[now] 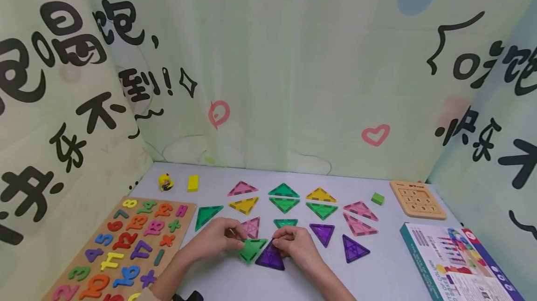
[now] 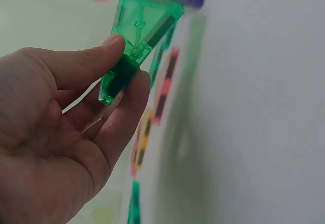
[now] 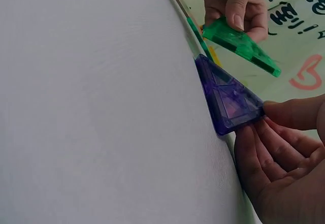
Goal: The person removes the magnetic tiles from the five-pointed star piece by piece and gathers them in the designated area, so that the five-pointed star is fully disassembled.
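Note:
My left hand [image 1: 223,236] pinches a translucent green triangular magnetic tile [image 2: 139,26] between thumb and fingers. A purple triangular magnetic tile [image 3: 228,94] is gripped at one corner by my right hand [image 1: 299,247], its lower edge right at the tabletop. In the head view the two tiles are side by side, the green one [image 1: 252,249] left of the purple one [image 1: 270,258]. Just beyond the hands lie a pink tile [image 1: 251,227] and a green tile [image 1: 286,222], both partly hidden. Two more purple tiles [image 1: 322,233] lie right of my right hand.
Several pink, green and yellow triangle tiles [image 1: 284,190] lie farther back on the white table [image 1: 235,287]. A number puzzle board [image 1: 121,249] is at left, a colorful box [image 1: 461,263] and a wooden number board [image 1: 417,200] at right. Behind hangs a printed curtain [image 1: 293,82].

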`<action>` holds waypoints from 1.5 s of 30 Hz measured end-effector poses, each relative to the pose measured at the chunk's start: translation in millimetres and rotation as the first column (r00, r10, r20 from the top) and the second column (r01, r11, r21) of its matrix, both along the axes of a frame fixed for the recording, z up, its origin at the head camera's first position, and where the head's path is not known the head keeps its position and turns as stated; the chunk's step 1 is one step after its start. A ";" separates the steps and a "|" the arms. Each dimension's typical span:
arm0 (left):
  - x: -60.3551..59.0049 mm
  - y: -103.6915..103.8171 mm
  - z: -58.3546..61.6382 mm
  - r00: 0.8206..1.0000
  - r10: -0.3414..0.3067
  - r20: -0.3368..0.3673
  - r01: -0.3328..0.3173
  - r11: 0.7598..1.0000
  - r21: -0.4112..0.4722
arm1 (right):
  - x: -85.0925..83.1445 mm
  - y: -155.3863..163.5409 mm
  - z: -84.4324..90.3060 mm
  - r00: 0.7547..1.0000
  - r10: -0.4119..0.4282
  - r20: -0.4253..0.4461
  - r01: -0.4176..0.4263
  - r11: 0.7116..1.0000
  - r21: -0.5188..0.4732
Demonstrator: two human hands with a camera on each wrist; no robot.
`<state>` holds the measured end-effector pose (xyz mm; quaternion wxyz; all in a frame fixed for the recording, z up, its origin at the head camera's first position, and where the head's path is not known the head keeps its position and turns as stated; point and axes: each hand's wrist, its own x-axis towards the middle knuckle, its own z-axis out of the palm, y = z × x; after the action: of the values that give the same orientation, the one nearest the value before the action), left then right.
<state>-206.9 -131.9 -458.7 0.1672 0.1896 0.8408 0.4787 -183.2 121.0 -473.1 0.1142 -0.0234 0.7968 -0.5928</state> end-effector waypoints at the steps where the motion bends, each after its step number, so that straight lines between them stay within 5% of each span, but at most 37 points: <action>1: -0.9 -5.5 2.0 1.000 0.019 0.002 -0.019 1.000 0.010 | 0.0 -0.3 0.2 1.000 -0.002 0.004 0.002 1.000 -0.001; 7: -7.5 -33.0 7.7 0.978 0.210 0.001 -0.210 0.977 0.024 | -0.8 -1.0 -0.6 1.000 -0.013 0.017 0.012 1.000 0.021; 16: -8.0 -41.3 1.5 0.891 0.449 -0.062 -0.453 0.887 -0.091 | -1.8 0.6 -4.6 1.000 -0.012 0.018 0.012 0.999 0.033; 25: -7.7 -34.9 -4.0 0.882 0.404 -0.241 -0.468 0.808 -0.359 | 0.9 1.2 0.6 1.000 0.007 0.009 -0.007 1.000 0.023; 30: -4.8 -30.9 -4.0 0.879 0.376 -0.293 -0.472 0.776 -0.419 | 3.9 -1.4 2.3 1.000 0.015 -0.022 -0.013 0.998 0.056; 45: -1.2 -15.4 4.9 0.877 0.341 -0.339 -0.461 0.796 -0.392 | 8.7 -50.3 6.0 0.992 0.105 -0.064 -0.103 0.994 0.032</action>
<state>-208.1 -147.4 -453.7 -0.0065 0.0195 0.9649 0.2616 -174.6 70.7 -467.0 0.1192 -0.0825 0.8064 -0.5733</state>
